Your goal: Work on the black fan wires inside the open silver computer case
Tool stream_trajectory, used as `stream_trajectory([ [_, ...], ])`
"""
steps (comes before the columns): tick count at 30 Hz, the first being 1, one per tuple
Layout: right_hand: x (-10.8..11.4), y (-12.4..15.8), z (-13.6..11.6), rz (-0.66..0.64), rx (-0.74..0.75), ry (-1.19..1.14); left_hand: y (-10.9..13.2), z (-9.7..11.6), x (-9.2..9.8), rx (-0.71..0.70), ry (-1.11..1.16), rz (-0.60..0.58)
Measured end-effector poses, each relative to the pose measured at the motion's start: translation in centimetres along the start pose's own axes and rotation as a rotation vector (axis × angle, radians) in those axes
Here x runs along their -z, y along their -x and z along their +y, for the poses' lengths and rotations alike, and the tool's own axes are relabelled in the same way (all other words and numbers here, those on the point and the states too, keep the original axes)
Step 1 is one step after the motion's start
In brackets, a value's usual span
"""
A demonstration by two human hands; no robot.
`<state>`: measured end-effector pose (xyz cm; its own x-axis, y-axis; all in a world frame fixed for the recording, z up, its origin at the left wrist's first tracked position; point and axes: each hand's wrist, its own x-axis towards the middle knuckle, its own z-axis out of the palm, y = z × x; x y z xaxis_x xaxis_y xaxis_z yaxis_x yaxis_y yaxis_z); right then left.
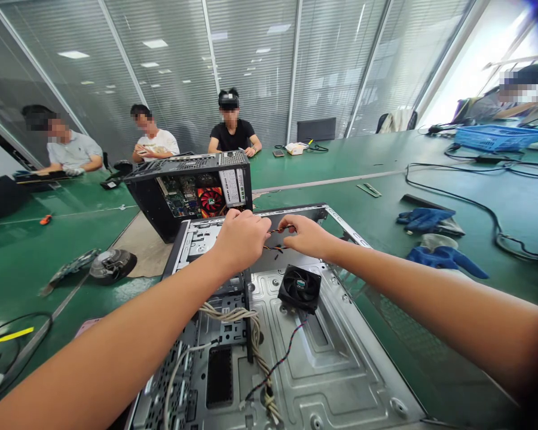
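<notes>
My left hand [242, 239] is closed, fingers curled, over the far part of an open computer case [358, 364] lying flat. From its fingertips a thin, multicoloured cable [275, 230] runs across to my right hand [307, 236]. There my thumb and forefinger close on the cable, and another stretch of it hangs just below. A black cooling fan [299, 286] rests tilted on the bare metal panel, nearer me than both hands. Its dark twisted lead [289, 352] trails toward the front. A beige wire bundle [255, 334] lies along the drive-bay side of the case.
Behind stands another open computer case [188, 191] with a red-rimmed fan. To the left lies a round cooler [112, 264] beside a circuit board [74, 266]. Blue gloves [443, 254], a black cable [484, 209] and a blue basket [497, 137] occupy the right. Several people sit around the green table [341, 161].
</notes>
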<state>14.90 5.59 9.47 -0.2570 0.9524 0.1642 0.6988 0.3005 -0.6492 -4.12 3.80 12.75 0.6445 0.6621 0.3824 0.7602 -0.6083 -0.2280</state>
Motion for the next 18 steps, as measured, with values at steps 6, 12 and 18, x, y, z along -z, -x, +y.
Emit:
stream_trajectory([
  [6, 0.0, 0.7, -0.8, 0.01, 0.113, -0.047, -0.2, -0.6, 0.3, 0.175, 0.13, -0.039],
  [12, -0.2, 0.6, -0.7, 0.037, 0.082, -0.064, -0.1, -0.7, 0.3, 0.166, 0.079, -0.035],
  [18, -0.3, 0.1, 0.2, 0.007, -0.169, -0.43, 0.2, -0.2, 0.2, 0.043, -0.026, 0.027],
])
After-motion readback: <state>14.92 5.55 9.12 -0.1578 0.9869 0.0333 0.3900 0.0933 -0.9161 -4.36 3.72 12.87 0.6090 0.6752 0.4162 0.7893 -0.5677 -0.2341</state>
